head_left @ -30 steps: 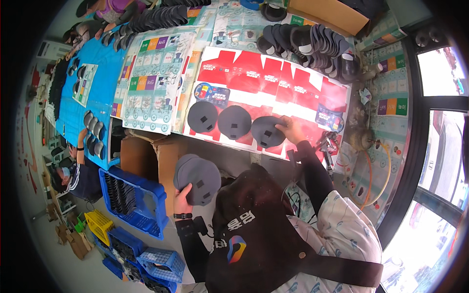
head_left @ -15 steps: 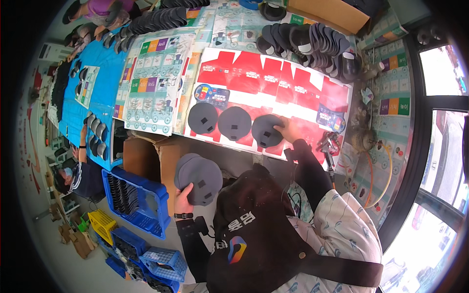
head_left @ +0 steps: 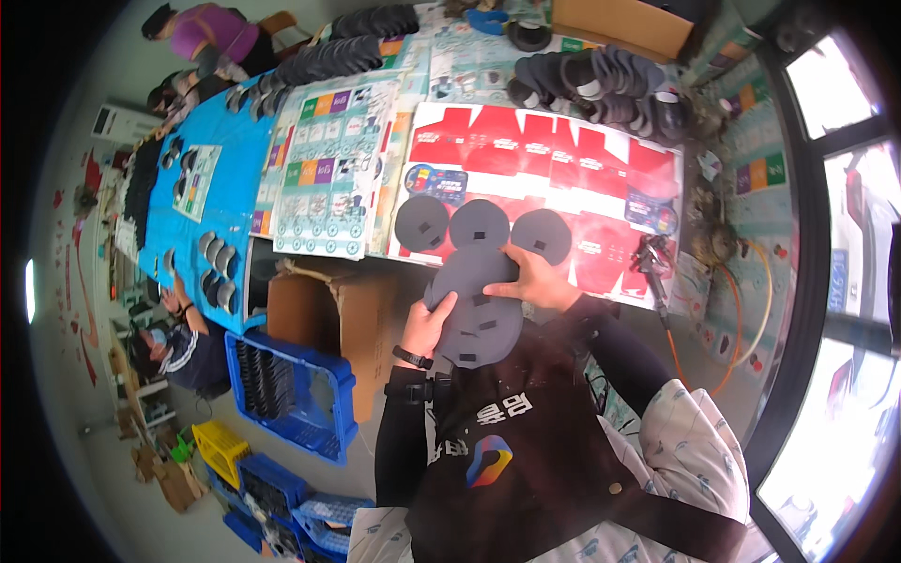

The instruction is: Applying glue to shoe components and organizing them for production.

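My left hand [head_left: 427, 330] grips a fanned stack of round dark-grey discs [head_left: 477, 340] at its left edge, thumb on top. Small black rectangular patches mark the discs' faces. My right hand [head_left: 542, 283] pinches the upper right part of the stack, its thumb lying over the top disc near a black patch; how many discs it grips is hidden. Just beyond the stack, three like discs lie in a row on red-and-white printed sheets: a left disc [head_left: 419, 212], a middle disc [head_left: 474, 218] and a right disc [head_left: 544, 230].
A spray gun [head_left: 649, 263] with an orange hose hangs at the table's right edge. Dark curved pieces [head_left: 601, 80] are piled at the back. Blue crates [head_left: 333, 441] and a cardboard box [head_left: 305, 305] stand to the left. Co-workers are around a blue table [head_left: 211, 122].
My right hand has left the right disc on the sheets and come back to the stack. My left hand has brought the stack rightward, in front of me. The view has shifted slightly.
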Tool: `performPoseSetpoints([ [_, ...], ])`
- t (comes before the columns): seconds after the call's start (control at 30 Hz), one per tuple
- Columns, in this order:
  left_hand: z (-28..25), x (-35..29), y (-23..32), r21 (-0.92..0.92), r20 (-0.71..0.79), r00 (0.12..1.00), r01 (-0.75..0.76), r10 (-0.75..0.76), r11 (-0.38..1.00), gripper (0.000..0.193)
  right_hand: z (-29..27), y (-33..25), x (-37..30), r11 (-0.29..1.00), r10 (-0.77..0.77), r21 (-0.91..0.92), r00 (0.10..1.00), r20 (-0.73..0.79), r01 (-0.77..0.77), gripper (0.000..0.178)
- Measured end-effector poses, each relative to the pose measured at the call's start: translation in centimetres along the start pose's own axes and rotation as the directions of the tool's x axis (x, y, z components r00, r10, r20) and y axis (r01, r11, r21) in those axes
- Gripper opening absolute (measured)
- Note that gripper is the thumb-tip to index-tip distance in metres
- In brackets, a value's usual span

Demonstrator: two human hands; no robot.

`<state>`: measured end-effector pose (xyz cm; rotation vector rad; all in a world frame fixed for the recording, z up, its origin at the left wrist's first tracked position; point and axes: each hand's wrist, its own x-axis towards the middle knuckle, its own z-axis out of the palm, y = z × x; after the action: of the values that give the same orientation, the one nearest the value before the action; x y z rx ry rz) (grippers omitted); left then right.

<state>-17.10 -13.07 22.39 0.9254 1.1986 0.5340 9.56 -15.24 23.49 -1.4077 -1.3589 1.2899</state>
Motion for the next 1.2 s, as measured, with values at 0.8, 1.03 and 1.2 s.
performPoseSetpoints([
  [0.8,-11.4,-8.6,-6.3,-0.298,-0.161,0.984,0.030,-0.081,0.954,0.038,-15.8,21.0,-10.4,0.941,0.335,0.159,0.752,-0.567,-0.300,0.020],
  [1.03,-5.8,-6.9,-4.4,-0.314,-0.252,0.965,-0.012,-0.071,0.949,0.035,-17.1,24.5,-8.6,0.933,0.359,0.191,0.794,-0.490,-0.304,0.022],
  [1.2,-3.5,-4.8,-4.3,-0.300,-0.229,0.969,0.026,-0.098,0.954,0.038,-17.8,25.0,-7.8,0.923,0.385,0.193,0.798,-0.464,-0.334,0.023],
])
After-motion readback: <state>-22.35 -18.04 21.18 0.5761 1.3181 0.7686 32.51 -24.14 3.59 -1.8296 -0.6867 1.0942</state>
